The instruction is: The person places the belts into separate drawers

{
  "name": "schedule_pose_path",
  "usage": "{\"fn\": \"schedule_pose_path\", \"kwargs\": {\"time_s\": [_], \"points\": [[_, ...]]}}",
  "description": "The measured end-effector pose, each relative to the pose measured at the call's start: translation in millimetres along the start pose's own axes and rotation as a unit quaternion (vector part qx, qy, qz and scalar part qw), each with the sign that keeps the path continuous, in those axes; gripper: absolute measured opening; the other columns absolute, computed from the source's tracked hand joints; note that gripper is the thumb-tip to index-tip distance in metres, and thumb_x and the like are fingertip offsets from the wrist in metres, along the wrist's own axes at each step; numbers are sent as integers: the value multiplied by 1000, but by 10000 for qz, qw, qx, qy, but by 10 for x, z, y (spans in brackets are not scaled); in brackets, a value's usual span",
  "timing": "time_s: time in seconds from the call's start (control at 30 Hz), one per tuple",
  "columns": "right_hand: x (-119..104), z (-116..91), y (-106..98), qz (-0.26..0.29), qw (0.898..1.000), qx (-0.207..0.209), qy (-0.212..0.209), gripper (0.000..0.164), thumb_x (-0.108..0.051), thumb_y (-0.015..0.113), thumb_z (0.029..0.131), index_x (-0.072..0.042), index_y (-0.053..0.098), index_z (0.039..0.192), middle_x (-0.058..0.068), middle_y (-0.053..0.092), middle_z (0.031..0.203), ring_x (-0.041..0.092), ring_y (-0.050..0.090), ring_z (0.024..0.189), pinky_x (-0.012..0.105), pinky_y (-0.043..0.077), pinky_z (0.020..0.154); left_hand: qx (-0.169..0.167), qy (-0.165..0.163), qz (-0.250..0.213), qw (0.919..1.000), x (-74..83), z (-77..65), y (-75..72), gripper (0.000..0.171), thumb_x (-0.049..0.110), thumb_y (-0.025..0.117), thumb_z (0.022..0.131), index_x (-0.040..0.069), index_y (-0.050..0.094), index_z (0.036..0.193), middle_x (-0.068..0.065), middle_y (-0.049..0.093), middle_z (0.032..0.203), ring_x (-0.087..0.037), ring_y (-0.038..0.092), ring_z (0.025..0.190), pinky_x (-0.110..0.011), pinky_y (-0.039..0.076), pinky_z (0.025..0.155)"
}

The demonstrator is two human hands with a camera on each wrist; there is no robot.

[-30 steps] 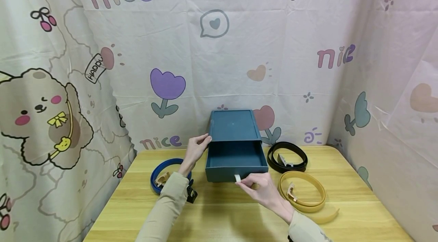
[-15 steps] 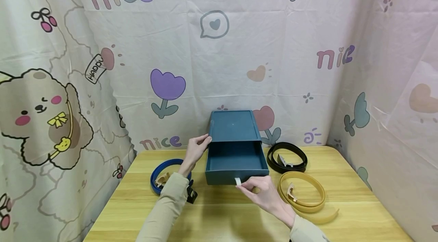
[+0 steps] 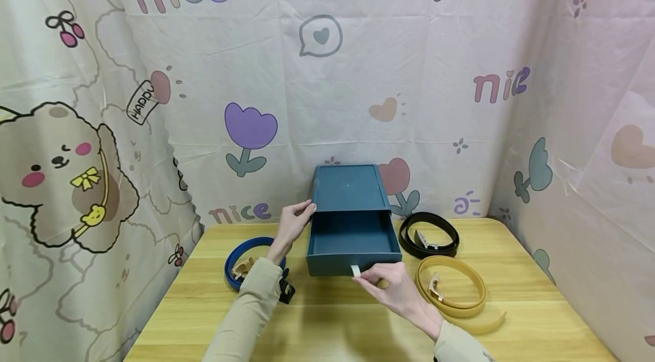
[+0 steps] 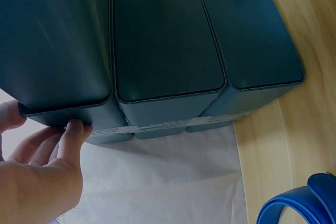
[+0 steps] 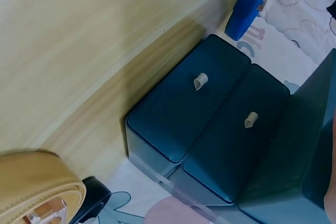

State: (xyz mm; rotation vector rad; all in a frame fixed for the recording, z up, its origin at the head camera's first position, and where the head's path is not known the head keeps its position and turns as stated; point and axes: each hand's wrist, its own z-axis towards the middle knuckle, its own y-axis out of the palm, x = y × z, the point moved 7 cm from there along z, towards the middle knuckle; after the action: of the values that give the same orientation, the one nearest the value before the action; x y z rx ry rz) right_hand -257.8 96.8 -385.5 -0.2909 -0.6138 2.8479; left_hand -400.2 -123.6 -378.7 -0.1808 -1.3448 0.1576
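A dark teal drawer cabinet (image 3: 350, 187) stands at the back of the table, its top drawer (image 3: 353, 264) pulled partway out. Nothing shows inside the visible part of that drawer. My left hand (image 3: 293, 224) grips the cabinet's upper left edge; in the left wrist view its fingertips rest against the side wall. With thumb and forefinger, my right hand (image 3: 391, 288) pinches the white pull tab (image 3: 356, 271) on the drawer front. Two lower drawers, shut, appear in the right wrist view, each with a pale loop tab (image 5: 200, 81). Only a sliver of my right hand shows there.
A coiled blue belt (image 3: 249, 242) lies left of the cabinet, partly behind the left forearm, near a black buckled piece (image 3: 287, 292). On the right are a coiled black belt (image 3: 430, 217) and a coiled yellow belt (image 3: 478, 288). A printed curtain (image 3: 327, 106) hangs behind the table.
The top drawer has come slightly further out toward me, and my right hand has moved with its tab. My left hand has stayed on the cabinet edge.
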Motion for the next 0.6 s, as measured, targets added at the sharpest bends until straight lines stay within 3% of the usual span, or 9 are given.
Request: {"fn": "schedule_pose_path", "kwargs": {"time_s": [0.2, 0.37, 0.6], "points": [[-20, 18, -62, -49, 10000, 18, -69, 16, -23, 72, 94, -10, 76, 85, -3, 75, 70, -1, 66, 56, 7, 51, 57, -4, 5, 53, 10000, -24, 20, -4, 47, 24, 59, 103, -2, 55, 141, -21, 56, 146, -37, 56, 133, -49, 47, 111], [-13, 54, -171, -84, 9995, 236, -185, 23, -25, 70, 95, -6, 75, 83, 0, 74, 66, 2, 66, 52, 8, 52, 56, -30, 13, 83, 10000, -25, 22, -3, 47, 24, 59, 103, -3, 55, 142, -21, 54, 148, -38, 56, 133, -50, 46, 111], [19, 121, -336, -37, 9970, 563, -538, 19, -22, 75, 92, -5, 76, 83, 1, 72, 61, 1, 64, 50, 10, 51, 54, 8, -11, 114, 9999, -3, 11, -6, 47, 24, 59, 102, -2, 55, 141, -20, 54, 148, -37, 56, 133, -50, 46, 111]]}}
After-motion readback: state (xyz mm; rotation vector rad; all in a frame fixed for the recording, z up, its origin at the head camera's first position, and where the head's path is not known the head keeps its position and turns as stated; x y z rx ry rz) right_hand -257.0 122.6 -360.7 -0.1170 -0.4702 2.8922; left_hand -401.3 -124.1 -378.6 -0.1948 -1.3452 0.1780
